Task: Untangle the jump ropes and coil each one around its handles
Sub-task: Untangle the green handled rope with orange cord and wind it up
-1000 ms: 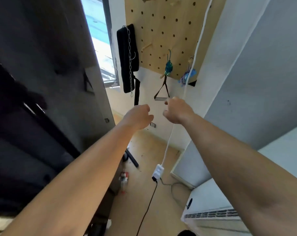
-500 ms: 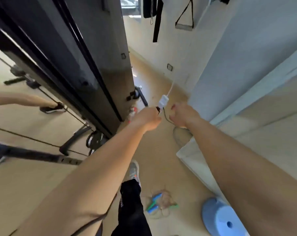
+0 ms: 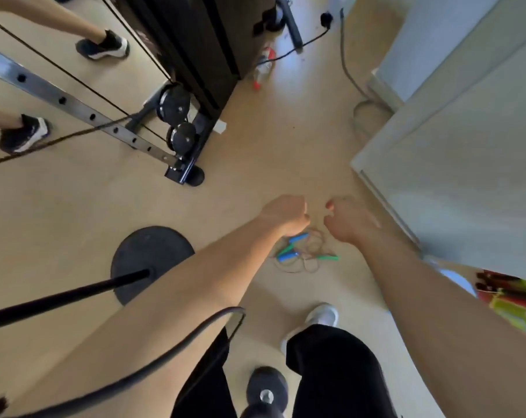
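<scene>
You're standing over the jump ropes point(image 3: 304, 252), which are lying in one tangled heap on the floor point(image 3: 255, 164), just below and between your two hands. Blue handles point(image 3: 297, 237) and green handles point(image 3: 328, 257) are poking out of the thin loops; which rope goes with which handle can't be told.

Your left hand point(image 3: 285, 215) is hanging above the heap's left edge, fingers curled into a fist, with nothing showing in it. Your right hand point(image 3: 350, 221) is hanging just beside it on the right, fingers loosely bent and thumb out, gripping nothing. Neither hand is touching the ropes.

Your white shoe point(image 3: 322, 317) is planted near the heap on the near side. A dumbbell point(image 3: 266, 393) is sitting between your legs at the bottom edge. A round black base point(image 3: 148, 251) with a pole point(image 3: 59, 298) is standing to the left of your forearm. A cable machine point(image 3: 192, 55) is standing further back on the left, and a white cabinet point(image 3: 466, 182) is filling the right side. A black cord point(image 3: 297, 46) is trailing across the far floor.
</scene>
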A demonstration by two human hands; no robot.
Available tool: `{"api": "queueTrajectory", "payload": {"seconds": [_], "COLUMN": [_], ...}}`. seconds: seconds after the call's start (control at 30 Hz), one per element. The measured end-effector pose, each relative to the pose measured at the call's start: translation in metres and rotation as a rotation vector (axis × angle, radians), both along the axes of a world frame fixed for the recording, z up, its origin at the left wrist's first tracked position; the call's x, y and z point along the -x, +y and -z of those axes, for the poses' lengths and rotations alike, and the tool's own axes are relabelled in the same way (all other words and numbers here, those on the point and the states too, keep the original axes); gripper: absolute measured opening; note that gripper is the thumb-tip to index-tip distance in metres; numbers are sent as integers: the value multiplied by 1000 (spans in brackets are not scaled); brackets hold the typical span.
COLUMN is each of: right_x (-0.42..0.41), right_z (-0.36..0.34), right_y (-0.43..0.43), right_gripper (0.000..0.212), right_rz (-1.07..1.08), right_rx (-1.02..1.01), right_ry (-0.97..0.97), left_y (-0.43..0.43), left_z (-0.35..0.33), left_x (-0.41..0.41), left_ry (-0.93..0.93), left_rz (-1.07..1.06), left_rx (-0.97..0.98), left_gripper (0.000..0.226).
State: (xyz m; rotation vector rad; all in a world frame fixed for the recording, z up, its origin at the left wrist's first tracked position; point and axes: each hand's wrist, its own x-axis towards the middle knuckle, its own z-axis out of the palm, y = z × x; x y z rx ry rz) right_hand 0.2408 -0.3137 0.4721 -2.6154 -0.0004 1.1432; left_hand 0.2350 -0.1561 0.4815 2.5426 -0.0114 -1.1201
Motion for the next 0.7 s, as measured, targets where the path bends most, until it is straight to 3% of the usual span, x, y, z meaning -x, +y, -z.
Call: {"api": "queueTrajectory", "payload": {"seconds": [0.2,0.4,0.57,0.7], "right_x": [54,107,115,94], "right_z": [222,410,482,490], "right_y": [16,41,47,52], "right_gripper": [47,41,36,38], "right_rz": [118,38,21,31], "right_rx": [14,99,187,162], "right_ry": [78,114,-15,-3], "left_y": [24,51,40,33], "left_z": [214,420,514,533], "left_x": [48,100,112,111], "left_ry": [78,71,-31,-38], "left_rz": [64,91,66,151], "left_rx": [-14,-17,34,-2], "left_gripper": [26,18,38,46]}}
